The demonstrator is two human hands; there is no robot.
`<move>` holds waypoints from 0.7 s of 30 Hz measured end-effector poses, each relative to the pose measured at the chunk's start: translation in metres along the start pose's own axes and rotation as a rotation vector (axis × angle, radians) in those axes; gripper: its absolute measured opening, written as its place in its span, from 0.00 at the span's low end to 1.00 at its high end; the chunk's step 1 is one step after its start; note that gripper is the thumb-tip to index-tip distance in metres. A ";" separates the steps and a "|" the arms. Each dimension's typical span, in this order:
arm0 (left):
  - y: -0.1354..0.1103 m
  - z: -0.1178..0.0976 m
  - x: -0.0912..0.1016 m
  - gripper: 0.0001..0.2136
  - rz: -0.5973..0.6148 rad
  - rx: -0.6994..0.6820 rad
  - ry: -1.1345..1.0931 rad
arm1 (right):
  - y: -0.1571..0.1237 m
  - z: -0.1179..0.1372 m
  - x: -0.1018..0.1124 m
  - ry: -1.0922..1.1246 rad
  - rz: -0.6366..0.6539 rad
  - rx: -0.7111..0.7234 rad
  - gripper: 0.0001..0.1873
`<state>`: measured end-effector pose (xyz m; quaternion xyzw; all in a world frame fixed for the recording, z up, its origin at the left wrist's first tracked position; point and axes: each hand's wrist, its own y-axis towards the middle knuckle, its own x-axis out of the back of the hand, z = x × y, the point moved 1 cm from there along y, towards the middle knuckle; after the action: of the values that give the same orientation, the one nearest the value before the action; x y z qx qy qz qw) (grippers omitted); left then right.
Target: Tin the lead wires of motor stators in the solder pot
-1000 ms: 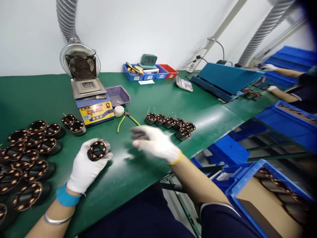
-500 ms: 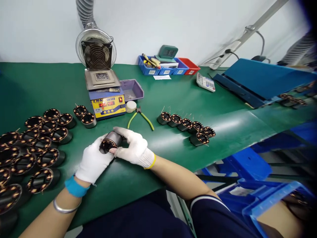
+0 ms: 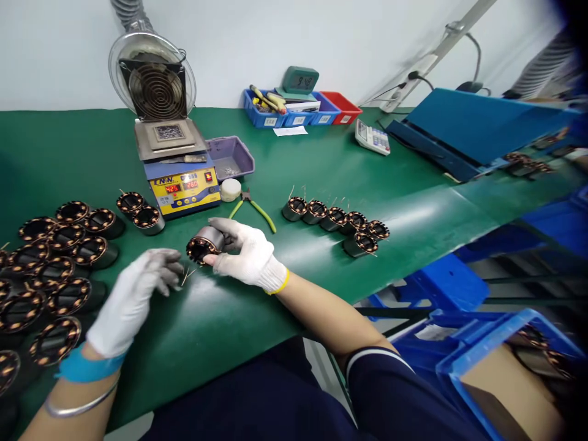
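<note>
A motor stator (image 3: 209, 239), a dark metal ring with copper windings inside, is tilted in the grasp of my right hand (image 3: 252, 257), its wound end facing me. That hand wears a white glove with a yellow cuff. My gloved left hand (image 3: 131, 297) is apart from the stator, to its left, its fingers bent but spread and holding nothing visible. Thin wire leads (image 3: 186, 277) stick out below the stator, close to the left fingertips. Behind my right hand lies a pair of green-handled cutters (image 3: 261, 214).
Several stators (image 3: 73, 294) crowd the left of the green table (image 3: 220, 343); several more with upright wires (image 3: 337, 218) form a row on the right. A yellow-blue solder pot (image 3: 186, 190) stands behind, beside a purple tray (image 3: 234, 158) and a round white lid-like piece (image 3: 230, 190).
My left hand has let go of the stator and moved left, its fingers opening. My right hand keeps the stator. The camera view has shifted slightly.
</note>
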<state>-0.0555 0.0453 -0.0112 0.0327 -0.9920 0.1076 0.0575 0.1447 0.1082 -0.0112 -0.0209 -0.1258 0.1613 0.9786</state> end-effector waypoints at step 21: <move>-0.016 -0.021 0.006 0.13 0.015 0.045 -0.461 | -0.001 0.000 -0.005 0.190 0.021 -0.102 0.40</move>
<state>-0.0581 0.0344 0.0131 0.0501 -0.9765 0.1198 -0.1719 0.1398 0.1058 -0.0122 -0.0872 -0.0405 0.1624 0.9820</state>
